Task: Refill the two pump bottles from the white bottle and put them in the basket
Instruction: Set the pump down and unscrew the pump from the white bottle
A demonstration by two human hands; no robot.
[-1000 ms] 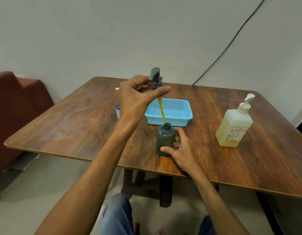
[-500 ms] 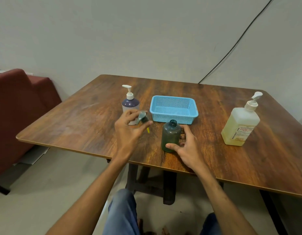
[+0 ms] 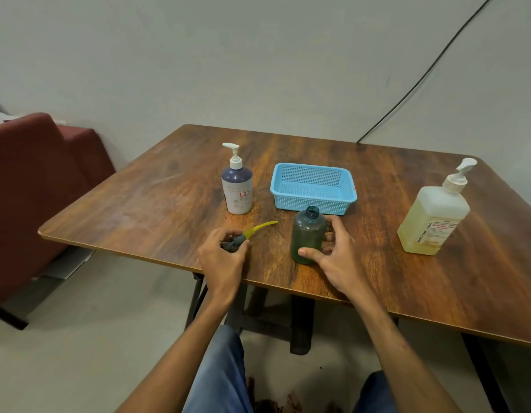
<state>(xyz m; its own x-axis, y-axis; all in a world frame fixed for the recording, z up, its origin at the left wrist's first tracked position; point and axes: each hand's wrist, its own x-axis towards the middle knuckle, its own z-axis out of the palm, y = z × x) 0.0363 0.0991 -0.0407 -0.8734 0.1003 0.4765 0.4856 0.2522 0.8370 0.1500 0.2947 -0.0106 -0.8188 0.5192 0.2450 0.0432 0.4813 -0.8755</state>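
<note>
A dark green pump bottle [image 3: 307,232] stands uncapped near the table's front edge, and my right hand [image 3: 335,257] holds it from the right with thumb and fingers round its body. My left hand [image 3: 224,257] grips the grey pump head [image 3: 235,241], which lies on the table with its yellow dip tube [image 3: 261,228] pointing right. A purple-and-white pump bottle [image 3: 237,189] stands behind my left hand. The blue basket [image 3: 313,201] sits just behind the green bottle. The large white bottle [image 3: 434,217] with yellowish liquid stands at the right.
The wooden table [image 3: 139,210] has its front edge close under my hands. A red sofa [image 3: 35,180] stands at the left. A black cable [image 3: 422,79] runs down the wall to the table's back edge. My knees show below the table.
My left hand lifted the pump head out of the green bottle, carried it down to the left and laid it on the table. My right hand stayed on the bottle.
</note>
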